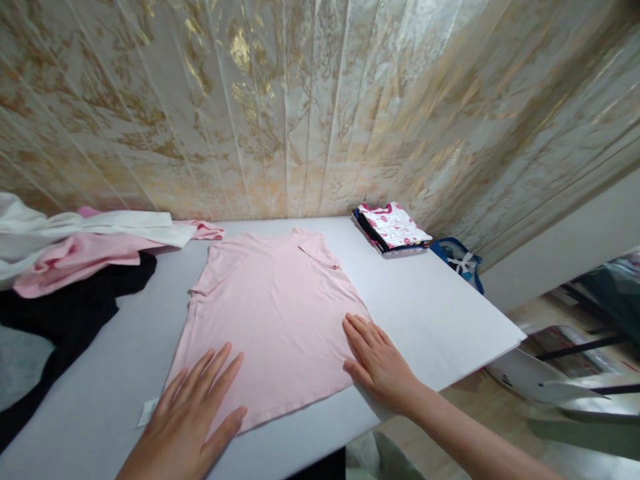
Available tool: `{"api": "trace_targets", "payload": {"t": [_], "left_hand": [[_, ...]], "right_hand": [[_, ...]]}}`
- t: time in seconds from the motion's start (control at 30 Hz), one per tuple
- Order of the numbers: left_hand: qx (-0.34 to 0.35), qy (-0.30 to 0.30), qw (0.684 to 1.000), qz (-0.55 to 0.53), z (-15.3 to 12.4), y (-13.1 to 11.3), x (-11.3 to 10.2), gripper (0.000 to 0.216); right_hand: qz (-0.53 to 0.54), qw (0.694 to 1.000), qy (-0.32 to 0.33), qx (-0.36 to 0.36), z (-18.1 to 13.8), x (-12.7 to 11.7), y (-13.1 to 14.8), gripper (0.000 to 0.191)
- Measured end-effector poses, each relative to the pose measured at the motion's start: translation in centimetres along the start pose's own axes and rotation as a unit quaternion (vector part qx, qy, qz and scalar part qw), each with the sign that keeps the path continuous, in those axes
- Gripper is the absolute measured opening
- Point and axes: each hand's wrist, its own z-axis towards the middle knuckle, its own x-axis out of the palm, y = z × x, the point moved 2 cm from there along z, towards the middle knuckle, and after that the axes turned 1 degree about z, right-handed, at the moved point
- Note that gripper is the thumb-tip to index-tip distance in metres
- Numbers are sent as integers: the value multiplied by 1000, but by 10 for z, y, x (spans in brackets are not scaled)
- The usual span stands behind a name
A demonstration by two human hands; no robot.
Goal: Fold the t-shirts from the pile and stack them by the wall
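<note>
A pale pink T-shirt (275, 313) lies spread flat on the white table (430, 313), its neck end away from me and its hem toward me. My left hand (193, 407) rests over the shirt's near left corner, fingers spread and nothing held. By that hand, a small white tag (146, 413) sticks out at the shirt's left edge. On the right side edge near the hem lies my right hand (375, 357), flat with fingers stretched out. The right sleeve shows a crease along its opening.
A stack of folded clothes (395, 227) sits at the table's far right, a white-and-pink printed garment on top. Loose white, pink and black clothes (75, 260) are heaped at the left. Behind the table hangs a gold-patterned curtain (280, 113). A blue-edged bag (457, 260) stands beyond the right edge.
</note>
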Motion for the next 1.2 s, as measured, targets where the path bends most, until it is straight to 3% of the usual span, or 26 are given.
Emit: {"api": "trace_targets", "payload": {"t": [0.07, 0.13, 0.2, 0.33, 0.47, 0.6, 0.7, 0.83, 1.03, 1.2], "left_hand": [[13, 3, 1000, -9, 8, 9, -3, 53], [26, 6, 999, -35, 36, 12, -15, 44], [35, 37, 996, -73, 82, 6, -32, 41], [45, 77, 985, -147, 192, -22, -55, 35], [10, 72, 984, -163, 281, -56, -40, 25], [-33, 69, 984, -161, 336, -89, -5, 21], [-91, 90, 980, -151, 363, -106, 17, 30], [-165, 139, 968, -130, 388, -118, 33, 61], [-179, 187, 958, -125, 406, -116, 38, 35], [-187, 165, 954, -164, 405, -106, 40, 22]], "right_hand": [[46, 998, -37, 20, 3, -10, -12, 46], [88, 989, -89, 77, 13, -19, -28, 38], [109, 976, -119, 148, 24, -23, -42, 34], [100, 961, -107, 233, 43, -22, -54, 23], [97, 947, -90, 294, 52, -22, -50, 14], [88, 939, -92, 320, 54, -22, -46, 8], [95, 935, -95, 327, 54, -20, -48, 8], [129, 936, -110, 309, 53, -17, -50, 8], [195, 932, -123, 281, 56, -11, -48, 10], [218, 934, -106, 264, 56, -7, -47, 14]]}}
